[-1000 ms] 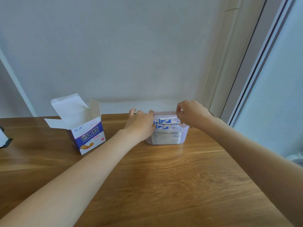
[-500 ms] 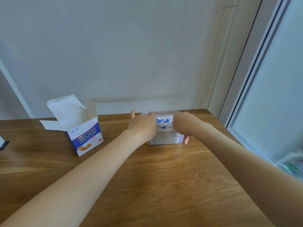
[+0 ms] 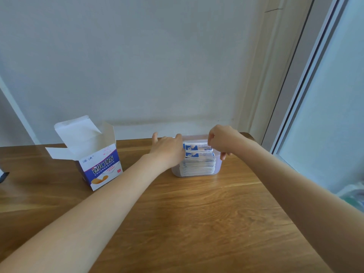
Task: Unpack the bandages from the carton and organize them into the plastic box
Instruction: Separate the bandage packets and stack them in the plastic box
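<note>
Bandages fill the plastic box, both hands at its sides.

Carton front panel, main mark: large white Chinese characters on a blue band, reading 创口贴.
Carton front panel, second line: Latin capitals "CHUANGKOUTIE" directly beneath the characters.
Carton front panel, lower white field: small red print, too small to read.
Carton upper edge: faint handwritten-style marks, illegible.
Bandages in plastic box: blue-and-white wrappers with small print, illegible.
</note>
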`<action>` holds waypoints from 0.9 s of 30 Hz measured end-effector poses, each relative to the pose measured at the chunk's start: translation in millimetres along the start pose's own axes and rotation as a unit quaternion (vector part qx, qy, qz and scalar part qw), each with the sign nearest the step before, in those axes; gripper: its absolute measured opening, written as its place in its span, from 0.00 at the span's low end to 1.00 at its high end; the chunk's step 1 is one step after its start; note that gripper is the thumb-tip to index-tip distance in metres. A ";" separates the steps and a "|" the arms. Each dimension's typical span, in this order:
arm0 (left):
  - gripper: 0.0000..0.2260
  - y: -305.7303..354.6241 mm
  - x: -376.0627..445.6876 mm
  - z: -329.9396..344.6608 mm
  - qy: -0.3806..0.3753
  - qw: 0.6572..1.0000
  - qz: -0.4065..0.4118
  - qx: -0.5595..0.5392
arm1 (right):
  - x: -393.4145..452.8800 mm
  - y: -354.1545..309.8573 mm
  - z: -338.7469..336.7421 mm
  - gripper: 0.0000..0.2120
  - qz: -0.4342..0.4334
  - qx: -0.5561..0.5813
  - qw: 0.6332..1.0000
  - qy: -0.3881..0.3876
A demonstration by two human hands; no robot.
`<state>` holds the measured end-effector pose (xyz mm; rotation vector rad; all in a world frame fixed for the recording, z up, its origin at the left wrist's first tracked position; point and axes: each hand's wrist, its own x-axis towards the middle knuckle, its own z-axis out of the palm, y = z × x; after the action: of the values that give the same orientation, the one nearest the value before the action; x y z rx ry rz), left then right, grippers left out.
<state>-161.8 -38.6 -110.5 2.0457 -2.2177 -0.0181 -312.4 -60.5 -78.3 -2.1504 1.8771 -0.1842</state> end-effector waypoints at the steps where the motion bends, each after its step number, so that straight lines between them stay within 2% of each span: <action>1: 0.13 -0.4 -0.3 -0.5 0.003 1.000 0.004 0.001 | 1.7 0.4 -0.7 0.17 0.001 0.003 1.000 0.010; 4: 0.14 -2.4 -1.1 -1.7 0.011 1.000 0.009 0.000 | 3.6 2.9 -6.3 0.16 0.006 -0.001 1.000 0.021; 10: 0.15 0.1 -1.3 -2.2 0.002 1.000 0.010 -0.001 | 3.0 -1.1 -2.3 0.13 0.008 -0.011 0.998 -0.059; 16: 0.15 -2.5 -2.5 -0.8 0.000 1.000 0.021 -0.002 | 4.2 -5.9 -1.0 0.11 -0.002 -0.016 0.999 -0.049; 22: 0.14 -4.7 -7.4 -2.5 0.044 0.999 0.031 0.000 | 1.6 -2.5 -4.0 0.13 -0.005 -0.027 0.999 -0.040; 27: 0.16 -1.5 -13.2 -2.8 0.065 0.997 0.031 0.004 | -3.4 -3.3 -0.8 0.09 -0.009 -0.043 0.997 -0.057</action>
<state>-159.0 -25.4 -108.9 1.9208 -2.2047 0.1270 -310.0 -57.0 -76.3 -2.1846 1.8326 0.0162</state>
